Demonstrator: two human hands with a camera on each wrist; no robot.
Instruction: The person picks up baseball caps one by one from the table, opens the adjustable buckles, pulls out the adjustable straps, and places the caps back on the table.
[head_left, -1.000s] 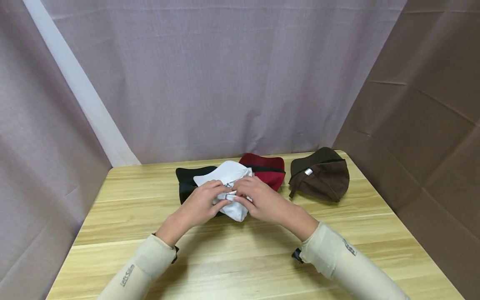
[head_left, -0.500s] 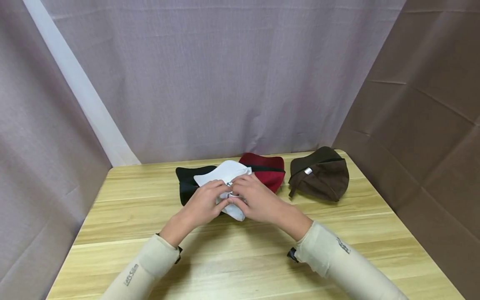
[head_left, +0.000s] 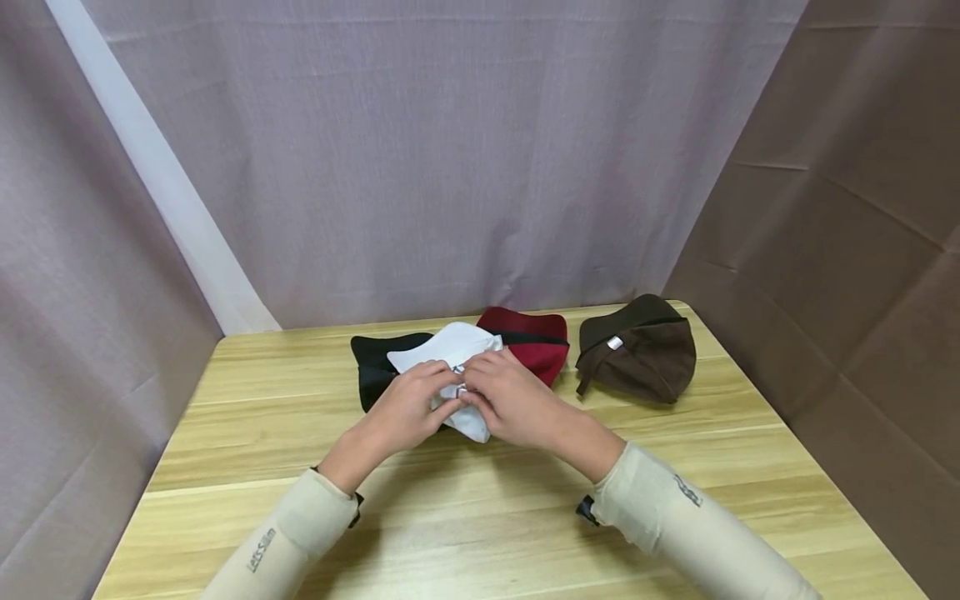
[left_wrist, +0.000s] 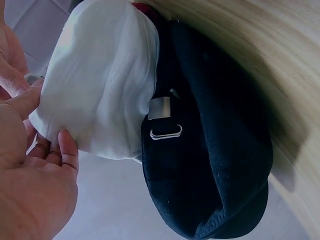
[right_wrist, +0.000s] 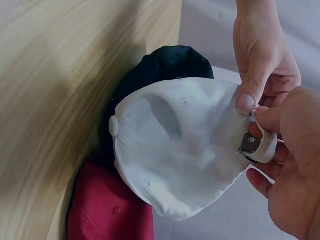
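Note:
Both hands work at the back of a white baseball cap (head_left: 453, 340), its brim pointing toward the curtain. In the right wrist view, a short strap (right_wrist: 269, 148) loops out from the cap beside a metal buckle (right_wrist: 249, 143). My right hand (head_left: 521, 402) pinches that strap between thumb and fingers. My left hand (head_left: 408, 398) grips the cap's edge by the buckle, its thumb close to the right thumb. The fingers partly hide the strap. Under and left of the white cap lies a black cap (head_left: 375, 382); a dark red cap (head_left: 542, 357) lies behind it to the right.
A brown cap (head_left: 648, 360) with a hanging strap and a small white label sits at the table's back right. The wooden table (head_left: 480, 525) meets grey curtains (head_left: 450, 167) behind and a brown cloth wall (head_left: 840, 275) on the right.
The hands have drawn closer together over the strap, the right one shifting slightly left, and less of the strap shows between them. In the last half second they barely move.

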